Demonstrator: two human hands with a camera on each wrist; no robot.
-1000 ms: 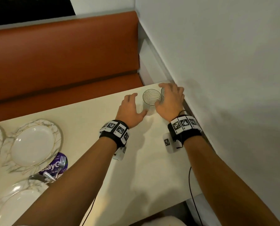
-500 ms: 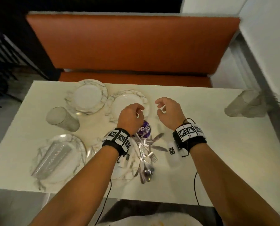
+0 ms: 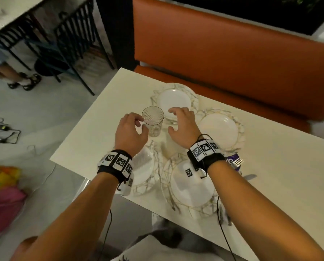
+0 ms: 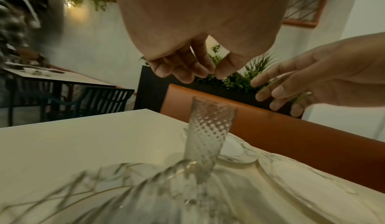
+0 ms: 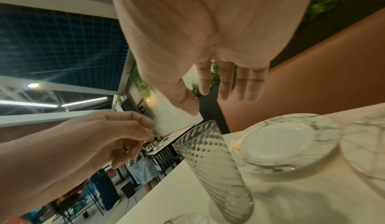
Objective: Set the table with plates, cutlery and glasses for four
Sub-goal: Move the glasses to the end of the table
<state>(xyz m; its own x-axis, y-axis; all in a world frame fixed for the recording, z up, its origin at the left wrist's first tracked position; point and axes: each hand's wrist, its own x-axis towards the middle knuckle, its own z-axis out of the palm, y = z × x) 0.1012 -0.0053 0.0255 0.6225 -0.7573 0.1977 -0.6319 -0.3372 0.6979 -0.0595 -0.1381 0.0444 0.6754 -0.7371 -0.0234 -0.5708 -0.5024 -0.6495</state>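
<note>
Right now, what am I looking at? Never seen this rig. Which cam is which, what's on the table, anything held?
No robot here: a person wears three cameras. The big picture comes from the head camera, looking down at both arms; the other two come from cameras strapped under each wrist, looking along the palm to the fingers. The black bands with checkered tags are the wrist mounts.

On the pale table stands one upright ribbed glass, with four marble-edged plates clustered beside it. Forks lie by a purple item, partly hidden by the right arm.

Nothing is held. The left hand, fingers loosely curled, and the right hand, fingers spread, hover either side of the glass; the wrist views show neither gripping it.
</note>
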